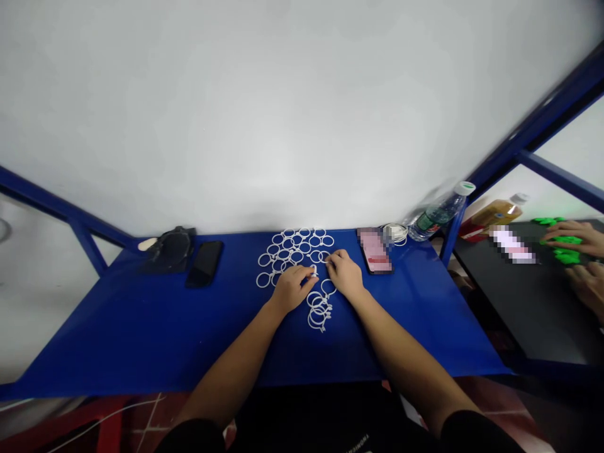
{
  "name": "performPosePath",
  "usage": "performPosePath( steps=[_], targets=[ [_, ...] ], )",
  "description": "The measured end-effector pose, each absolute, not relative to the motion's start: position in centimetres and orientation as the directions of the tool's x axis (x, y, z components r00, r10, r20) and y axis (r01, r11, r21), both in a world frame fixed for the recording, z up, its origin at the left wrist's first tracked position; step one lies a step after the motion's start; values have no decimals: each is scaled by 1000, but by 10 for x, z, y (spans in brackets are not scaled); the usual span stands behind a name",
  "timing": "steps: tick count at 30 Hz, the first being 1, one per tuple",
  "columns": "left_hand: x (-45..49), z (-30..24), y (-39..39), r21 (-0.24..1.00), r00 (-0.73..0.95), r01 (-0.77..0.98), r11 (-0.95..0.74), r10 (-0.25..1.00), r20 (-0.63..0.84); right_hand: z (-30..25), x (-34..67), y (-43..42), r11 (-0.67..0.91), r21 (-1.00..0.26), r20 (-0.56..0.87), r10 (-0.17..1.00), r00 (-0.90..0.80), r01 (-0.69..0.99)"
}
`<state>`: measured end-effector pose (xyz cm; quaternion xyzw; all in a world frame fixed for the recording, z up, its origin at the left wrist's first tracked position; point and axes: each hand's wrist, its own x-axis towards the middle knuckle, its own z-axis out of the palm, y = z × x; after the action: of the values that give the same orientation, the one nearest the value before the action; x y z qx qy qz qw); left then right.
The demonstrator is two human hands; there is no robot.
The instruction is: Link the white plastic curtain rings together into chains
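Fingers (309,287) of the left hand (289,290) pinch a small white piece (314,270) in the head view; those of the right hand (346,275) curl beside a white ring (319,257), whether gripping I cannot tell. Clustered rings (284,254) lie toward the surface's (151,333) far edge, overlapping rings (317,309) between the hands and its near edge. One bottle (436,215) stands by its far right corner.

Near the back edge of the blue table (127,333) we find a phone screen (376,253) blurred; the left hand (293,286) partly hides some white rings (284,254); a co-worker's hands (584,238) are cut off.
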<state>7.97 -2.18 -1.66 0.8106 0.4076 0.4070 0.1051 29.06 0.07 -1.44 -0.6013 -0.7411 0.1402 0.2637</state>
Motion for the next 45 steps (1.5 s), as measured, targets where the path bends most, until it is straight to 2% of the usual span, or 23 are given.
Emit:
performPosePath(
  steps=[5, 9, 17, 21, 26, 31, 35, 45],
  targets=[
    [81, -16, -23, 462, 397, 552, -694, 706, 586, -18, 297, 6, 287, -696, 353, 935, -34, 658],
    [84, -13, -28, 458, 441, 534, -711, 696, 567, -18, 295, 4, 241, -859, 259, 966, -23, 451],
    [86, -9, -35, 461, 574, 517, -721, 692, 437, -19, 286, -6, 263, -941, 267, 964, -14, 215],
    [86, -8, -36, 491, 496, 505, -710, 704, 508, -17, 288, -5, 277, -951, 275, 961, -38, 137],
    [83, -7, -33, 585, 276, 523, -619, 773, 571, -3, 287, -15, 289, -947, 266, 950, -165, 140],
    [81, -11, -33, 622, 201, 518, -587, 790, 579, 11, 283, -29, 373, -903, 302, 904, -303, 215],
    [81, -12, -34, 656, 126, 521, -546, 810, 573, 14, 283, -34, 407, -885, 316, 882, -350, 225],
    [80, -8, -31, 577, 241, 614, -538, 824, 512, 17, 283, -37, 484, -821, 347, 843, -410, 301]
  ],
)
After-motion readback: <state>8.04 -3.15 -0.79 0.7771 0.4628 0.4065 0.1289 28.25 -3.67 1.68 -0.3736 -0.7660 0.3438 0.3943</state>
